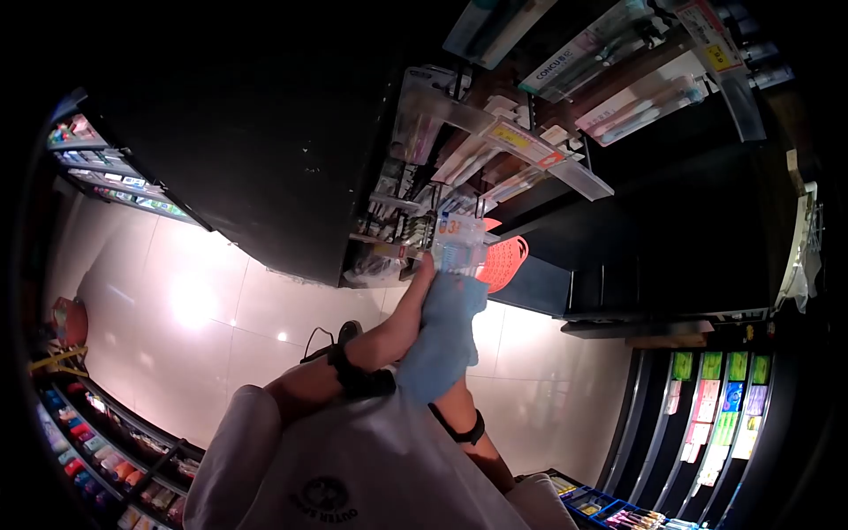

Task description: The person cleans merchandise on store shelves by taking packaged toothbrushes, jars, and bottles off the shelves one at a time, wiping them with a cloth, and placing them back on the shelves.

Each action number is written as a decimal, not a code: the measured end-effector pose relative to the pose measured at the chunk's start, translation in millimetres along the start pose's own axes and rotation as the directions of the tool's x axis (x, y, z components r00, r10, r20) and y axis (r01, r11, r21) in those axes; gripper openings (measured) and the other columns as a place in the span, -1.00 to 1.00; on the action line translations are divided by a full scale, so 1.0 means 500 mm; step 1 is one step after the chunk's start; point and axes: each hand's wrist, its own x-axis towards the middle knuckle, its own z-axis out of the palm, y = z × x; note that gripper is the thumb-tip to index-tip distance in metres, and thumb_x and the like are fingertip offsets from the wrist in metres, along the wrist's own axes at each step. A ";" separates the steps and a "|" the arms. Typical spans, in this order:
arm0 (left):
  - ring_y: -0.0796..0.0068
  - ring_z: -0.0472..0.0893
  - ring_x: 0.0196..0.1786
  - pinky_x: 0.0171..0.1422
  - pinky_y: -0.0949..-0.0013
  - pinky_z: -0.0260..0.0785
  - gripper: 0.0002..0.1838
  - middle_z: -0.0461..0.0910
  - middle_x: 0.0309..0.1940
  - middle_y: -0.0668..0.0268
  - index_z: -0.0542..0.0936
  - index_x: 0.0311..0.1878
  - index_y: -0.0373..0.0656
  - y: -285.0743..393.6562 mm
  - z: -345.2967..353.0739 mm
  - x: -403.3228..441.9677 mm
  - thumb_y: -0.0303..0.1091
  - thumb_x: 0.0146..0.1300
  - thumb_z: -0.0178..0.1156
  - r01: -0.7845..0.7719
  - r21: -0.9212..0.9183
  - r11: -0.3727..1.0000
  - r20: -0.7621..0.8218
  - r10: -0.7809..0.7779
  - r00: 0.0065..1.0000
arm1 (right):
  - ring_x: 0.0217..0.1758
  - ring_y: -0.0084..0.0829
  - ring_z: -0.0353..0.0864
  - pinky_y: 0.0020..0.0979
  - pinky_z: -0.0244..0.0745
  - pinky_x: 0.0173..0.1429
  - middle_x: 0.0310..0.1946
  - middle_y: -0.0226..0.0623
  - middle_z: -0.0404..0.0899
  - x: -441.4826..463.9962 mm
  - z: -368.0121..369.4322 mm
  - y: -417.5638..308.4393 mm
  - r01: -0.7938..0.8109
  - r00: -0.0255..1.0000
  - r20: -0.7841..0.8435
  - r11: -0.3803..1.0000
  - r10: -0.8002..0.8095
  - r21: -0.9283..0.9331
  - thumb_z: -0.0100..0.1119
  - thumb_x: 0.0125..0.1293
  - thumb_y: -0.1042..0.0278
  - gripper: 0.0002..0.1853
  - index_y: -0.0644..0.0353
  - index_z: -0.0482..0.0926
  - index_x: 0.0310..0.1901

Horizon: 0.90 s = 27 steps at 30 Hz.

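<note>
My left hand (419,287) reaches forward with its fingers closed on the edge of a small clear pack (459,240) with orange digits printed on its top. A light blue cloth (442,340) covers my right hand, so its fingers are hidden; the cloth is bunched up against the lower end of the pack. Just beyond the pack hang several carded packages on hooks. To the right of the pack is an orange perforated piece (506,263), whose kind I cannot make out.
Clear price-tag holders (530,146) jut out above the hands. Boxed toothbrushes (640,106) hang at the upper right. A black panel (256,141) stands at the left over the pale tiled floor (177,300). Stocked shelves (97,442) line the lower left, and others (707,406) the right.
</note>
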 end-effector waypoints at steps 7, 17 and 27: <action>0.36 0.57 -0.04 0.12 0.32 0.41 -0.16 0.46 0.09 0.19 0.37 0.29 -0.16 0.016 -0.004 0.036 0.47 0.35 -0.19 -0.158 0.239 0.958 0.040 0.153 0.987 | 0.42 -0.06 0.25 -0.22 0.11 0.47 0.36 0.02 0.28 0.009 0.000 0.003 0.022 1.000 0.014 1.000 -0.023 0.011 0.06 0.39 0.29 -0.40 0.38 0.20 0.38; -0.16 0.05 0.51 0.50 -0.15 -0.14 -0.20 0.06 0.46 -0.08 -0.08 0.59 0.15 -0.041 0.023 0.024 0.29 0.43 -0.16 -0.121 0.973 0.194 0.076 0.220 0.972 | 0.33 -0.20 0.37 -0.31 0.26 0.38 0.30 -0.06 0.36 0.033 -0.040 0.045 -0.305 0.904 0.047 0.563 0.426 0.768 0.05 0.44 0.27 -0.48 0.37 0.28 0.33; 0.05 0.37 0.33 0.40 0.05 0.19 -0.21 0.30 0.31 0.00 0.05 0.54 -0.02 -0.041 -0.010 0.017 -0.17 0.35 0.22 -0.228 0.973 0.025 0.200 0.391 0.898 | 0.11 -0.36 0.58 -0.37 0.49 0.17 0.13 -0.19 0.54 -0.057 -0.064 0.078 -0.256 0.743 -0.086 0.400 0.664 0.880 0.01 0.51 0.14 -0.54 0.35 0.42 0.23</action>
